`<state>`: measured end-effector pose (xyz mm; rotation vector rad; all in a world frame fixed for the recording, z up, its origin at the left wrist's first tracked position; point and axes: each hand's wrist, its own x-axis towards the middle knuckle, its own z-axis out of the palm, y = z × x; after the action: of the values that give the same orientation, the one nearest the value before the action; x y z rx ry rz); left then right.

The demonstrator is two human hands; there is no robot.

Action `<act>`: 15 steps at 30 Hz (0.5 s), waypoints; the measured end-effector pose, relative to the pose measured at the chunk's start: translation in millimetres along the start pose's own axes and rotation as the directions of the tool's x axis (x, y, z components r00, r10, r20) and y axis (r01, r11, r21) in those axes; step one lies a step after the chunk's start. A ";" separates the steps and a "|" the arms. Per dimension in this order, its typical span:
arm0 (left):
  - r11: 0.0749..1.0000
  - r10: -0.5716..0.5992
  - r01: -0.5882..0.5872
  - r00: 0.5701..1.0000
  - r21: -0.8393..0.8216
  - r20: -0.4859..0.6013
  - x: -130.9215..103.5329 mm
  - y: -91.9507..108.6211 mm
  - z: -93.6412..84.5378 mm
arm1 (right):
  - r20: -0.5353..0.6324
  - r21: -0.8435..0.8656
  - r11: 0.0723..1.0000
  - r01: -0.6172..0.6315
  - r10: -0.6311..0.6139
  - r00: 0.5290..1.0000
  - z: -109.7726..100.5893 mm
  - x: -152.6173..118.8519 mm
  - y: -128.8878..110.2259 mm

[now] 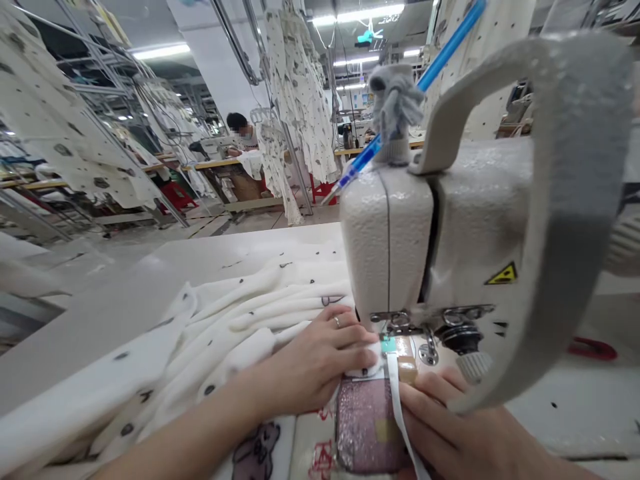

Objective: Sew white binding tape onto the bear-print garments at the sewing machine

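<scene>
My left hand (333, 353), a ring on one finger, lies with its fingers stretched out over white dotted fabric (265, 313), just left of the presser foot. A narrow white tape (394, 387) runs from under the needle area of the sewing machine (390, 233) down toward me. Against its right side are the bent fingers of my right hand (450, 417), closed at the tape; the thumb is hidden. A small turquoise piece (388, 344) shows at the foot. Beneath the tape is a pinkish, tape-covered plate (367, 423) on the machine bed.
A thick curved grey handle (565, 220) arches close in front at right. A blue pen (367, 152) sticks out by a grey cloth knot (395, 110) on the machine head. A red tool (593, 349) lies at right. Another person (243, 137) sits at a far table among hanging garments (300, 87).
</scene>
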<state>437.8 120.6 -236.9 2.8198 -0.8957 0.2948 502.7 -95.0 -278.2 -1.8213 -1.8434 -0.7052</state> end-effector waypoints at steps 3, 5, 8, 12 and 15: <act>1.000 -0.010 0.010 1.000 0.002 -0.020 1.5 -6.9 3.7 | 0.010 0.028 1.000 -0.012 0.012 1.000 -1.4 1.8 -0.6; 1.000 -0.020 0.020 0.999 0.008 -0.040 4.1 -9.3 3.7 | -0.006 0.021 0.999 -0.033 0.033 0.999 -2.4 1.9 -1.2; 1.000 -0.022 0.023 0.994 0.010 -0.103 9.2 -10.3 1.1 | -0.006 -0.005 0.999 -0.051 0.051 0.999 -3.5 -0.7 -1.0; 0.994 -0.107 0.109 0.989 0.011 -0.100 15.3 -11.0 -0.7 | 0.001 0.020 0.999 -0.042 0.042 0.999 -5.1 -4.6 -2.8; 0.990 -0.142 0.143 0.988 0.011 -0.053 18.1 -15.1 -0.1 | 0.022 0.063 0.994 -0.084 0.083 0.996 -8.7 -3.4 -6.5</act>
<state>461.1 122.8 -234.0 2.8567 -0.6801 0.3548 496.0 -103.1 -274.0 -1.8579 -1.7696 -0.5941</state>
